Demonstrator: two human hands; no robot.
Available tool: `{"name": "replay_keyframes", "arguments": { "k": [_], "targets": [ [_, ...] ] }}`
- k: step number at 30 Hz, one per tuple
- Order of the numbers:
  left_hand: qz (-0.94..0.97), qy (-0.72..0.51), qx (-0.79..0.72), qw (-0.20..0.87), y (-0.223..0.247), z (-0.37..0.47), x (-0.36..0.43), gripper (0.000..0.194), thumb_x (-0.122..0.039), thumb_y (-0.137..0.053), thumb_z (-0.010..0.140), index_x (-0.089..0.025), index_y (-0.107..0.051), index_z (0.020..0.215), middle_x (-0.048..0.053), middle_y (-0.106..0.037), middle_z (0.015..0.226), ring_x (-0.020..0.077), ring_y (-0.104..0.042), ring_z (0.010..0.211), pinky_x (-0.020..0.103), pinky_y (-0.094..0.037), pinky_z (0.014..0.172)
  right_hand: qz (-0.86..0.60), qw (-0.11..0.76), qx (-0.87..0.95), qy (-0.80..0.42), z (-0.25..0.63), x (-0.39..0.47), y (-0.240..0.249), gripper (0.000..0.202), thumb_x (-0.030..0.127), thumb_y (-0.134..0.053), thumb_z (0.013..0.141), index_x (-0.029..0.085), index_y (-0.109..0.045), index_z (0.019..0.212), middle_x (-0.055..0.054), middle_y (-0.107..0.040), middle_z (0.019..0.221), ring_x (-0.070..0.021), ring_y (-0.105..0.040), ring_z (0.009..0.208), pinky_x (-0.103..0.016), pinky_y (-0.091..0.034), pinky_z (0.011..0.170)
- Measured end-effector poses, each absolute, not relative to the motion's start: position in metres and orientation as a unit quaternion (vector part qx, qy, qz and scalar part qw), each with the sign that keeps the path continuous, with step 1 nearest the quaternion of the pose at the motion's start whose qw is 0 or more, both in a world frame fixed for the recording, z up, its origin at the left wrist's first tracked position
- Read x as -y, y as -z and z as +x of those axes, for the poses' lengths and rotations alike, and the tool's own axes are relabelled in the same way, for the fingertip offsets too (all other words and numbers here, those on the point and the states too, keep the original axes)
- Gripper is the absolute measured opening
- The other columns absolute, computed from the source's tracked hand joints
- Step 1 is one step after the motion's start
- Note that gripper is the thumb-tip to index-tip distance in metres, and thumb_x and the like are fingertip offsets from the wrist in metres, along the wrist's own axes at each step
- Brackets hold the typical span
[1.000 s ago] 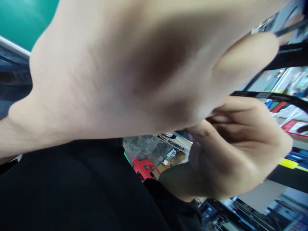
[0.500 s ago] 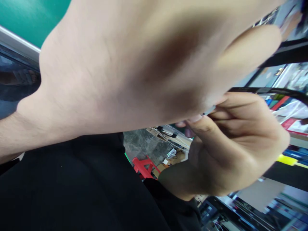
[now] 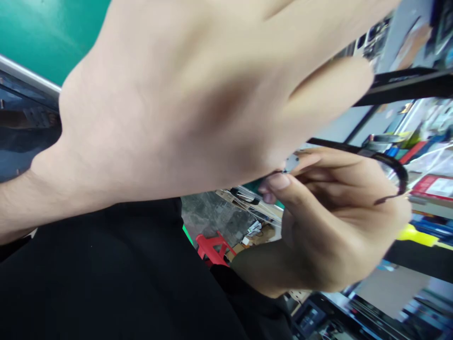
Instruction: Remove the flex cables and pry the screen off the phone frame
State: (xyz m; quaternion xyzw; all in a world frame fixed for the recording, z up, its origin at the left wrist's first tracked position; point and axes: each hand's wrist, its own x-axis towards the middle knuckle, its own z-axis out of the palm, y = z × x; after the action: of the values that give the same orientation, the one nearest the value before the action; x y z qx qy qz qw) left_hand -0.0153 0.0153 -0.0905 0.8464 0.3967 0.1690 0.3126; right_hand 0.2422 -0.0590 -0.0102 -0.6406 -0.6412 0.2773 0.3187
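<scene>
Very close to the camera, my left hand (image 3: 198,104) fills the upper middle with its back towards me. Its fingers are closed, bent away from the camera and partly out of frame; what they hold is hidden. At its lower right edge, my right hand (image 3: 339,217) is closed in a pinch, thumb and forefinger on a small flat grey metal piece (image 3: 292,163) with dark spots. Part of that piece lies behind my left hand. A dark curved cable (image 3: 394,165) runs past my right hand's knuckles, its end over the back part of the hand.
Green board or tabletop (image 3: 53,33) with a pale edge fills the upper left. Below are my black shirt (image 3: 99,274), a red stool (image 3: 212,248) and the grey floor (image 3: 208,217) with cardboard. Cluttered shelves stand at the right, near a yellow handle (image 3: 417,235).
Both hands have shifted slightly left in view. More of the grey metal piece shows between them, and the cable's curved end has come into sight over my right hand.
</scene>
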Motion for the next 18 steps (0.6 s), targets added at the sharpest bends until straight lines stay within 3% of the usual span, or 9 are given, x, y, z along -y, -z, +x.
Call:
{"name": "replay_keyframes", "arguments": {
  "k": [2, 4, 9, 13, 18],
  "targets": [
    [0.844, -0.169, -0.406, 0.308, 0.046, -0.007, -0.019, 0.090, -0.058, 0.003, 0.102, -0.015, -0.058, 0.152, -0.011, -0.033, 0.171, 0.0452, -0.004, 0.170, 0.046, -0.046, 0.119, -0.642, 0.328, 0.634, -0.279, 0.239, 0.061, 0.010, 0.016, 0.028, -0.093, 0.089, 0.030, -0.085, 0.103, 0.003, -0.075, 0.089, -0.0128, -0.066, 0.068, -0.029, -0.049, 0.059],
    [0.841, -0.151, -0.399, 0.333, 0.017, -0.004, -0.021, 0.099, -0.065, 0.009, 0.100, -0.012, -0.066, 0.137, -0.010, -0.039, 0.167, 0.0414, -0.016, 0.171, 0.040, -0.047, 0.118, -0.640, 0.339, 0.631, -0.279, 0.234, 0.062, 0.012, 0.026, 0.025, -0.092, 0.089, 0.035, -0.086, 0.112, 0.003, -0.077, 0.091, -0.0139, -0.069, 0.072, -0.029, -0.051, 0.061],
    [0.876, -0.112, -0.407, 0.235, 0.003, -0.009, -0.013, 0.118, -0.064, 0.031, 0.086, -0.013, -0.065, 0.132, -0.009, -0.045, 0.162, 0.0380, -0.034, 0.166, 0.047, -0.045, 0.115, -0.612, 0.387, 0.652, -0.225, 0.225, 0.069, 0.024, 0.038, 0.022, -0.085, 0.096, 0.045, -0.084, 0.126, 0.006, -0.075, 0.085, -0.0129, -0.064, 0.066, -0.029, -0.047, 0.057],
    [0.881, -0.107, -0.415, 0.202, 0.012, -0.001, -0.016, 0.115, -0.065, 0.028, 0.090, -0.010, -0.067, 0.125, -0.007, -0.052, 0.153, 0.0370, -0.047, 0.160, 0.054, -0.045, 0.113, -0.573, 0.390, 0.705, -0.150, 0.235, 0.077, 0.035, 0.036, 0.026, -0.079, 0.101, 0.042, -0.082, 0.133, 0.003, -0.075, 0.085, -0.0161, -0.066, 0.068, -0.033, -0.050, 0.059],
    [0.875, -0.166, -0.413, 0.190, 0.016, 0.008, -0.028, 0.107, -0.085, 0.004, 0.099, -0.010, -0.071, 0.092, -0.002, -0.072, 0.120, 0.0338, -0.071, 0.141, 0.058, -0.060, 0.107, -0.488, 0.341, 0.803, 0.031, 0.246, 0.081, 0.044, 0.054, 0.005, -0.077, 0.097, 0.036, -0.079, 0.141, 0.000, -0.079, 0.096, -0.0121, -0.066, 0.074, -0.027, -0.052, 0.065]
  ]
}}
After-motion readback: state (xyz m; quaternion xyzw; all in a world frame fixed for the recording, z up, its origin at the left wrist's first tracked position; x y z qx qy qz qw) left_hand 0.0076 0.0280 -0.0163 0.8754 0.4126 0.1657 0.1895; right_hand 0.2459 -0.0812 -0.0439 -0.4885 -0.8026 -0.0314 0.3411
